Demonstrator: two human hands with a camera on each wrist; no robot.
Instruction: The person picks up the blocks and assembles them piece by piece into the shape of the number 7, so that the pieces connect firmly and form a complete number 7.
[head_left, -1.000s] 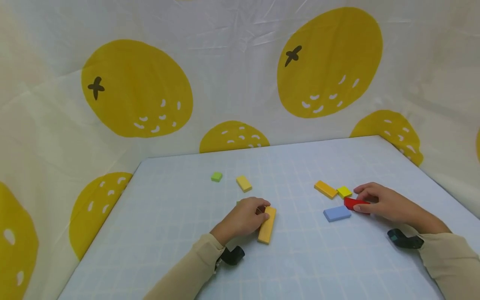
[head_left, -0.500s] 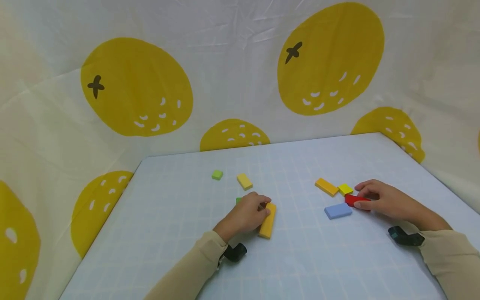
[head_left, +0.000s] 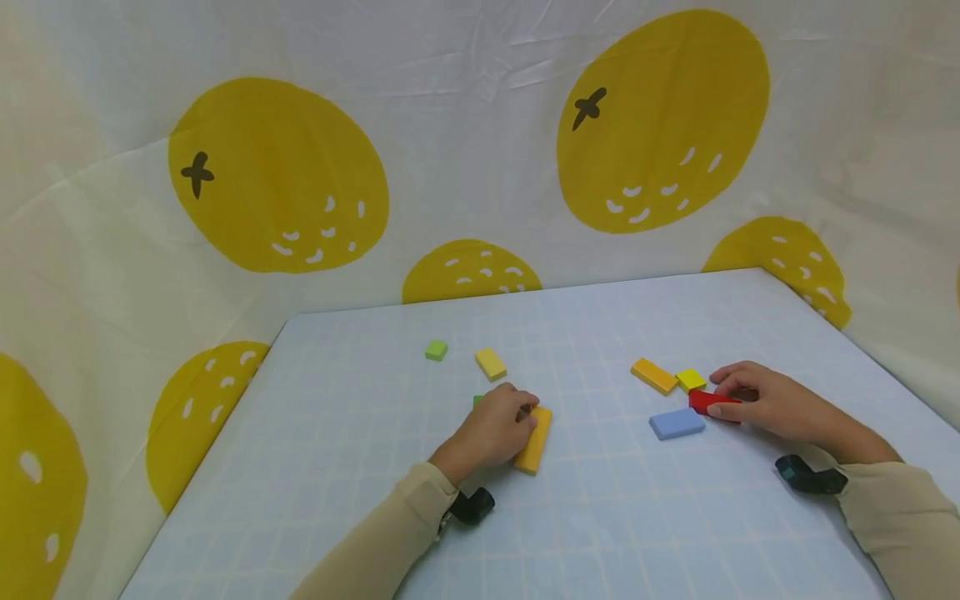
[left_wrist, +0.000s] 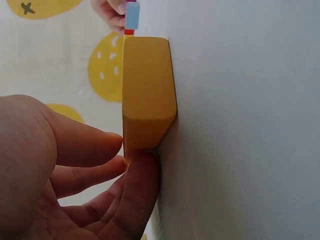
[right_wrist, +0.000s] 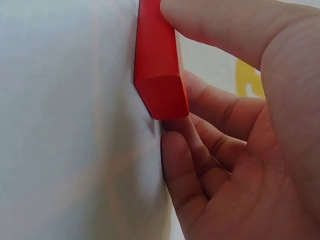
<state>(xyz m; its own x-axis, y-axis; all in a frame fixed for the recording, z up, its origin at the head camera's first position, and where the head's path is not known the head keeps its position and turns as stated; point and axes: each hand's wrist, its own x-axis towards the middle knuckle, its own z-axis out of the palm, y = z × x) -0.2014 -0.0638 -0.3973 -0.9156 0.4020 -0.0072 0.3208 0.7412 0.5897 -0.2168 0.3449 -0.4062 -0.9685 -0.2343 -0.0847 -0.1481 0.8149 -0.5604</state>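
Two blocks pinched, left grip (head_left: 491, 427) on orange block (head_left: 536, 442), left of blue block (head_left: 677, 423), right grip (head_left: 780, 408) on red block (head_left: 702, 402), just right of blue block, red's palm-side end visible only in right wrist view.

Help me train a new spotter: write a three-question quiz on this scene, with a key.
1. Which block does the right hand touch?
2. How does the blue rectangular block lie: A) on end, B) flat, C) on its long edge?
3. True or false: the left hand touches the blue rectangular block.

Key: 1. The red block. 2. B. 3. False; the left hand touches the long orange block.
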